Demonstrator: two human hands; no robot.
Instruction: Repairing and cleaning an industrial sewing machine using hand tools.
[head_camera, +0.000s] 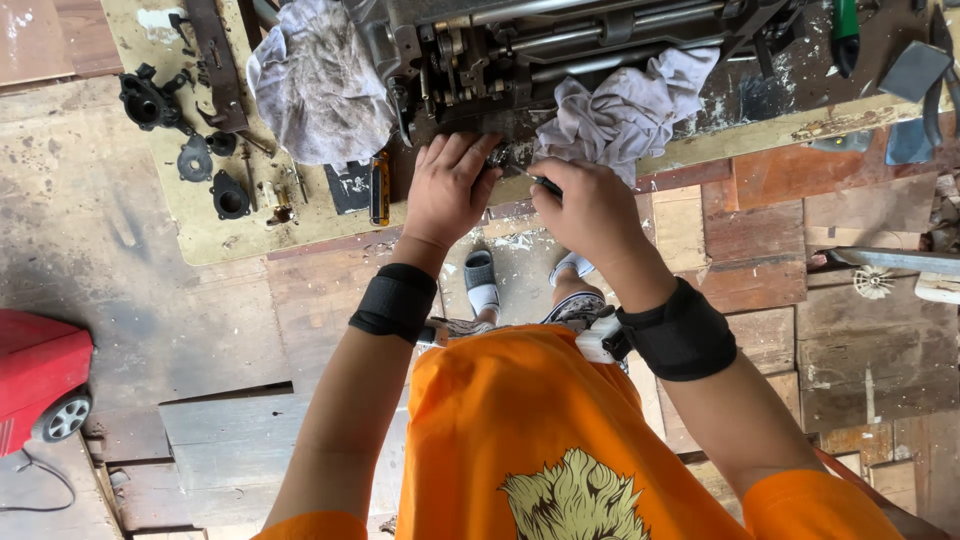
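At the table's edge, your left hand (447, 190) presses open fingers against the greasy machine (480, 70); your right hand (590, 210) grips 1 thin dark tool (543, 182).

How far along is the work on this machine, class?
Done: black parts lie removed on the bench. In hand: the left hand steadies the machine while the right hand works a thin dark tool at it. Left: those parts remain unfitted.
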